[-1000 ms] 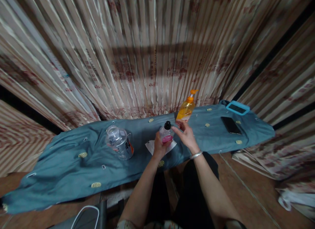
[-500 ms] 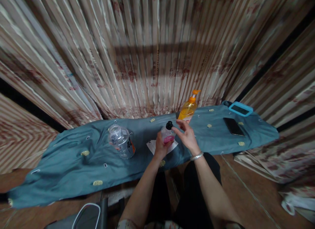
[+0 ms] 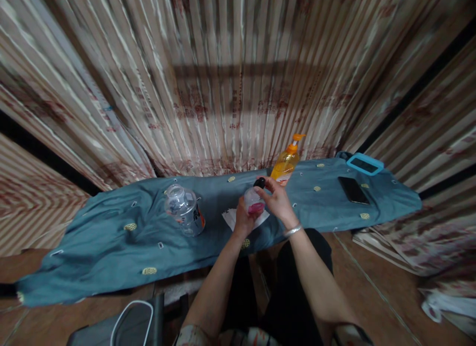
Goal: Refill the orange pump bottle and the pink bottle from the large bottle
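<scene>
L hand (image 3: 244, 219) wrapped round small clear btl w/ pink label (image 3: 253, 198), mid-bench by white paper (image 3: 229, 218) on teal cloth (image 3: 111, 247), can't tell if its base touches. R hand (image 3: 279, 203) pinches black cap (image 3: 259, 183) btwn thumb & fingers, at btl's top. Orange pump btl (image 3: 285, 165) stands just behind R hand; big clear jug (image 3: 186, 212) off left, phone (image 3: 353, 190) & blue-framed device (image 3: 365, 163) far right
</scene>
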Demonstrator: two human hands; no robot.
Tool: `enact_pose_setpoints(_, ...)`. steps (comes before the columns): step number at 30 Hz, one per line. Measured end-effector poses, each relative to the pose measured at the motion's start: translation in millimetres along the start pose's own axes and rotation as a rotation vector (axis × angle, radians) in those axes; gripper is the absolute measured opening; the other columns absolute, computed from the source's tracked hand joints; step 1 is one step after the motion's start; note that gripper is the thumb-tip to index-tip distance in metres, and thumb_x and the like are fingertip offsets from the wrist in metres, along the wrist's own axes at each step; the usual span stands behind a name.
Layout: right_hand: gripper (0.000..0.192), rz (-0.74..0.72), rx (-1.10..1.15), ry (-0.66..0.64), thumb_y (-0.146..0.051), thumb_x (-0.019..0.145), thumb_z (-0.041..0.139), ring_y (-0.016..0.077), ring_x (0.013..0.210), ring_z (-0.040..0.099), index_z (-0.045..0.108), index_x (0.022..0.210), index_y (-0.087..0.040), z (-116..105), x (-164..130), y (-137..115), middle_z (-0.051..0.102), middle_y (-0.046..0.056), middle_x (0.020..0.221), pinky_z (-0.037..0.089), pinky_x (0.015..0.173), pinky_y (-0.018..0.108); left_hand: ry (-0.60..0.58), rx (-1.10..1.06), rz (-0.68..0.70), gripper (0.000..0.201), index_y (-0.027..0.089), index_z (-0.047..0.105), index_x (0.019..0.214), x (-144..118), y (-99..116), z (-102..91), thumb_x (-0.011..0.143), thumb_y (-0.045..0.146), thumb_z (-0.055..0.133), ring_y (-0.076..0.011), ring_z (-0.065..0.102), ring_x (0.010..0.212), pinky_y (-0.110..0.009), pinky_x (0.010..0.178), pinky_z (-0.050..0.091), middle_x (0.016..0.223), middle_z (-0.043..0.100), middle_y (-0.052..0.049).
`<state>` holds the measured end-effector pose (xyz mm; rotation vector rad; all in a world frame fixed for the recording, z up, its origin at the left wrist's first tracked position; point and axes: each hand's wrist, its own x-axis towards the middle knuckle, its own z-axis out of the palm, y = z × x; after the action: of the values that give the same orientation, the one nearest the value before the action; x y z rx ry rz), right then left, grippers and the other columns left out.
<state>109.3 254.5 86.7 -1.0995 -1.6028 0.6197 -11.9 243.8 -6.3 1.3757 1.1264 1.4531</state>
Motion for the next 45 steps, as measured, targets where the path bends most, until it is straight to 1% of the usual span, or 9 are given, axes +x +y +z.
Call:
enact_pose_setpoints(3,0.037,0.036,0.074,-0.002,-0.041,0.094,0.064,0.0223,0.106,0.066,0.062,0.123,-0.019,-5.3,3.7,2.0,0.065,0.008,0.124,0.055,0.09,0.046,0.018,0.049,0.041,0.059,0.021,0.056,0.115,-0.1,1.0,-1.7,0.066,0.04,0.084,-0.027,0.066,0.102,-0.041,0.09,0.053,0.11,0.067,-0.008)
enact_pose_setpoints(6,0.037,0.12,0.095,0.031,-0.041,0.094,0.064,0.0226,0.107,0.066,0.061,0.124,-0.019,-18.9,3.4,13.6,0.064,0.008,0.125,0.056,0.09,0.046,0.006,0.065,0.077,0.062,0.02,0.055,0.115,0.7,-2.2,-1.6,0.067,0.047,0.083,-0.0279,0.066,0.101,-0.041,0.087,0.053,0.109,0.067,-0.009)
enact_pose_setpoints(14,0.038,0.491,-0.089,0.191,-0.04,0.094,0.065,0.0226,0.105,0.066,0.061,0.125,-0.019,-73.7,-26.2,85.0,0.064,0.008,0.126,0.057,0.087,0.044,0.028,0.121,0.057,0.062,0.022,0.052,0.116,0.3,-10.2,-0.7,0.067,0.043,0.083,-0.0279,0.064,0.106,-0.041,0.093,0.049,0.111,0.065,-0.008)
enact_pose_setpoints(19,0.038,0.59,-0.252,0.192,-0.04,0.093,0.065,0.0234,0.107,0.065,0.061,0.125,-0.019,-80.1,-43.8,119.9,0.063,0.008,0.127,0.056,0.089,0.045,0.033,0.127,0.042,0.06,0.02,0.052,0.112,0.0,-8.3,-1.2,0.065,0.038,0.085,-0.0278,0.064,0.104,-0.043,0.095,0.048,0.109,0.065,-0.008)
enact_pose_setpoints(25,0.037,0.549,-0.378,0.162,-0.039,0.093,0.065,0.0226,0.107,0.065,0.061,0.125,-0.02,-68.1,-46.4,141.5,0.063,0.008,0.127,0.056,0.089,0.044,0.035,0.084,0.024,0.061,0.021,0.053,0.113,-0.4,-4.6,-1.0,0.064,0.038,0.087,-0.0289,0.063,0.109,-0.044,0.099,0.047,0.113,0.065,-0.008)
enact_pose_setpoints(30,0.036,0.525,-0.473,0.179,-0.04,0.094,0.065,0.0222,0.106,0.065,0.061,0.124,-0.021,-66.8,-47.8,148.2,0.064,0.008,0.126,0.056,0.089,0.044,0.029,0.102,0.019,0.063,0.022,0.053,0.114,-1.9,-0.9,-1.8,0.064,0.035,0.088,-0.0285,0.063,0.108,-0.044,0.1,0.047,0.113,0.065,-0.008)
enact_pose_setpoints(34,0.04,0.47,-0.534,0.278,-0.04,0.094,0.065,0.0238,0.11,0.064,0.059,0.128,-0.02,-67.9,-57.4,145.0,0.062,0.009,0.13,0.055,0.092,0.047,-0.018,0.1,0.036,0.063,0.022,0.052,0.12,-4.5,-0.4,-1.7,0.068,0.035,0.086,-0.0284,0.062,0.112,-0.045,0.102,0.048,0.119,0.064,-0.008)
enact_pose_setpoints(38,0.042,0.386,-0.588,0.361,-0.04,0.093,0.065,0.0252,0.114,0.063,0.058,0.13,-0.02,-68.5,-70.5,137.0,0.061,0.009,0.132,0.053,0.095,0.05,-0.013,0.112,0.052,0.065,0.021,0.052,0.124,-5.6,1.2,-0.7,0.07,0.035,0.085,-0.0292,0.061,0.117,-0.047,0.105,0.047,0.123,0.062,-0.01)
enact_pose_setpoints(45,0.043,0.283,-0.634,0.42,-0.041,0.094,0.064,0.0249,0.113,0.063,0.058,0.131,-0.02,-69.5,-79.3,126.8,0.06,0.01,0.133,0.054,0.093,0.049,-0.001,0.113,0.022,0.083,0.022,0.044,0.136,-5.2,6.5,-1.6,0.065,0.028,0.087,-0.0303,0.055,0.131,-0.048,0.115,0.041,0.137,0.056,-0.012)
